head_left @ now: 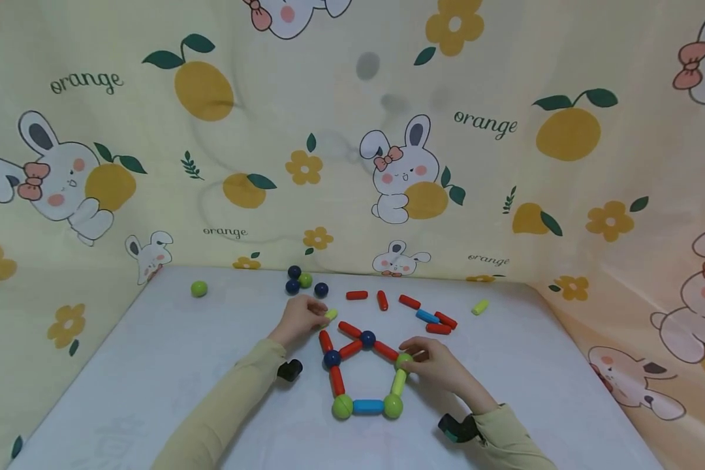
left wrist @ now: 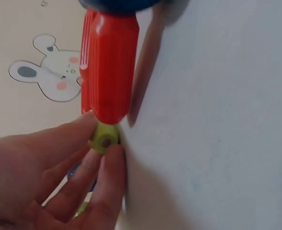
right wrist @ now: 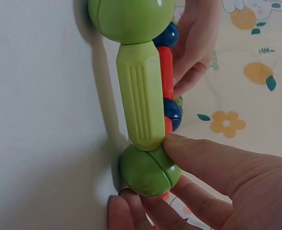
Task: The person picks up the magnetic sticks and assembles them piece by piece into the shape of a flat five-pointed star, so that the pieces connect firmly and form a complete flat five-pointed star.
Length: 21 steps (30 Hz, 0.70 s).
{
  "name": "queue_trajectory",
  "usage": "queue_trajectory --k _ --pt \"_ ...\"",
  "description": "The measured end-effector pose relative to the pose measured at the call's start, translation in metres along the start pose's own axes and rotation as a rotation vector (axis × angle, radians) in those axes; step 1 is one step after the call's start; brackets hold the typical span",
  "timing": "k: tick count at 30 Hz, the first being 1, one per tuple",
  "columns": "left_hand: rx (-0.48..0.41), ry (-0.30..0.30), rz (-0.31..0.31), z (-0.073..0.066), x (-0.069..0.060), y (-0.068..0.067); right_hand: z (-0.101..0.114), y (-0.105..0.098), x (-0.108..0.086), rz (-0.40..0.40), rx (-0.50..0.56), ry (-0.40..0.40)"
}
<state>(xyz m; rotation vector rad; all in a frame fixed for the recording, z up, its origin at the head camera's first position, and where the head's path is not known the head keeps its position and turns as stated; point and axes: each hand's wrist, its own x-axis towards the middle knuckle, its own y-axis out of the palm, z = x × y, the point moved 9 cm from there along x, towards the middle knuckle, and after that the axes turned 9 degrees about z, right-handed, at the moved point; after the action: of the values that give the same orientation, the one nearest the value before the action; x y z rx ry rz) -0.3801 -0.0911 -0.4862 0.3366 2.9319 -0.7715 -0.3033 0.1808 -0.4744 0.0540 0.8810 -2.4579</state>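
Observation:
A five-sided ring of toy building rods and balls lies on the table, with two navy balls (head_left: 331, 359), three green balls (head_left: 343, 406), and red, blue and yellow-green rods between them. Two red rods (head_left: 350, 329) (head_left: 326, 340) stick outward from the navy balls. My left hand (head_left: 298, 318) pinches a short yellow-green rod (left wrist: 106, 139) between thumb and fingers, just beyond those free ends. On the ring's right corner, my right hand (head_left: 437, 365) holds a green ball (right wrist: 148, 172), thumb on one side and fingers underneath. A yellow-green rod (right wrist: 141, 96) joins that ball to another green one.
Behind the left hand sit several navy balls (head_left: 321, 290) and a green ball (head_left: 305, 280). Another green ball (head_left: 199, 288) stands far left. Loose red rods (head_left: 356, 296) and a blue rod (head_left: 427, 316) lie at the back, a yellow-green rod (head_left: 480, 307) farther right.

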Motion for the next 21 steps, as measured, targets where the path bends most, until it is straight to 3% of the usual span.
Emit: queue_trajectory --k 7,12,21 --pt "-0.007 0.061 -0.05 -0.001 0.02 -0.007 -0.002 -0.002 0.006 -0.014 0.012 0.039" --pt "-0.026 0.077 -0.082 0.0 0.026 -0.015 0.0 -0.012 0.013 0.012 0.006 0.042" --pt "-0.11 0.103 -0.189 0.005 0.024 -0.061 -0.001 -0.033 0.028 0.068 -0.011 0.021"
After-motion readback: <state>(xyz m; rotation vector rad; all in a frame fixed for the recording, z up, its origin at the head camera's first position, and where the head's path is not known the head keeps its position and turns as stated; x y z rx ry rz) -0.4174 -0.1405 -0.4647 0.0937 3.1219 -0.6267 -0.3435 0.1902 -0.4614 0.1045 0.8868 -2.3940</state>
